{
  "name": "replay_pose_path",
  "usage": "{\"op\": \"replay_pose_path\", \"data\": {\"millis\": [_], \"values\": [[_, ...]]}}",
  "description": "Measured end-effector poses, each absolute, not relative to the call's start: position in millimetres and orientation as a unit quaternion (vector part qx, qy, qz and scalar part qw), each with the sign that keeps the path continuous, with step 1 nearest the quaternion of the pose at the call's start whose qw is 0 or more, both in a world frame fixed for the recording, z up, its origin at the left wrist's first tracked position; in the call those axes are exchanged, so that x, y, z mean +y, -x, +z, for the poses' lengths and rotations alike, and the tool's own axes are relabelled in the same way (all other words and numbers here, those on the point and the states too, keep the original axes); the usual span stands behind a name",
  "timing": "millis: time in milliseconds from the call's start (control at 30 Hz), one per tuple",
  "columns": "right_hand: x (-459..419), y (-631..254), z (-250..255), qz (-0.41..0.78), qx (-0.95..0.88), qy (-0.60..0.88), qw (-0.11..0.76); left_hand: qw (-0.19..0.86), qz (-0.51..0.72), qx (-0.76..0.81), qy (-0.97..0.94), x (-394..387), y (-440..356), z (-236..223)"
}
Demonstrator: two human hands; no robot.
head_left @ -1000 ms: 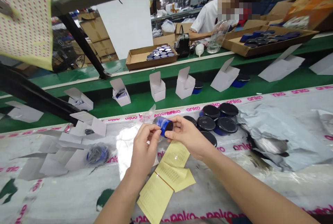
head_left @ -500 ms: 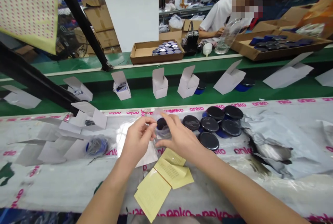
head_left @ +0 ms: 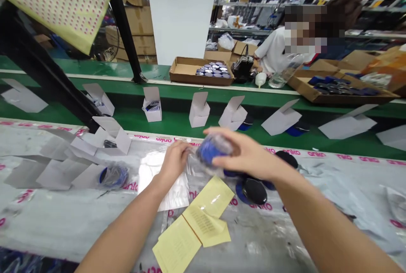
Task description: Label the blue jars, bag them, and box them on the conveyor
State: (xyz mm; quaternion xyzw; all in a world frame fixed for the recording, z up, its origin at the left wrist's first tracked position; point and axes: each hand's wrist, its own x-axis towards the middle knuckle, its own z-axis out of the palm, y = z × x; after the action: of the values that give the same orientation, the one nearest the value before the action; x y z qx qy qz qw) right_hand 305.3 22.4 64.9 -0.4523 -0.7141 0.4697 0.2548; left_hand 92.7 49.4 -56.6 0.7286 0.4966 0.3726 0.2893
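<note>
Just above the yellow printed sheets [head_left: 203,218], a blue canister [head_left: 209,150] in a clear plastic bag [head_left: 195,164], long axis sideways, clasped in the curled fingers of the right hand [head_left: 247,154]; left hand [head_left: 174,162] beside the bag's far end, grip too blurred to tell.

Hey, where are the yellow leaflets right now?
In the head view, the yellow leaflets lie at lower centre on the plastic-covered bench, below the person's right hand and just left of a black-lidded blue container.
</note>
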Motion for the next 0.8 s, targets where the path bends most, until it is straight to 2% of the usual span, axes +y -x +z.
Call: {"op": "replay_pose_path", "data": {"millis": [100,167,233,267,367,467,633,800], "values": [[77,-312,73,0.310,-0.694,0.483,0.434,0.277,0.429,0.493,-0.704,47,-89,-51],[116,-307,63,0.161,-0.701,0.522,0.459,0.294,0.454,0.486,-0.686,47,-86,-46],[146,-299,46,0.043,-0.723,0.575,0.381,0.335,0.422,0.481,-0.692,46,-82,-42],[157,-295,36,0.021,-0.733,0.580,0.354,0.355,0.390,0.479,-0.702,45,-80,-40],[168,-289,14,0.016,-0.778,0.554,0.296,0.376,0.301,0.483,-0.731,41,-72,-35],[169,-288,3,0.017,-0.813,0.522,0.257,0.371,0.263,0.502,-0.736,34,-64,-27],[172,-281,-8,-0.121,-0.847,0.504,0.120,0.351,0.208,0.522,-0.749,24,-47,3],[145,-264,-26,-0.208,-0.846,0.486,0.065,0.335,0.172,0.584,-0.719,9,-27,20]]}}
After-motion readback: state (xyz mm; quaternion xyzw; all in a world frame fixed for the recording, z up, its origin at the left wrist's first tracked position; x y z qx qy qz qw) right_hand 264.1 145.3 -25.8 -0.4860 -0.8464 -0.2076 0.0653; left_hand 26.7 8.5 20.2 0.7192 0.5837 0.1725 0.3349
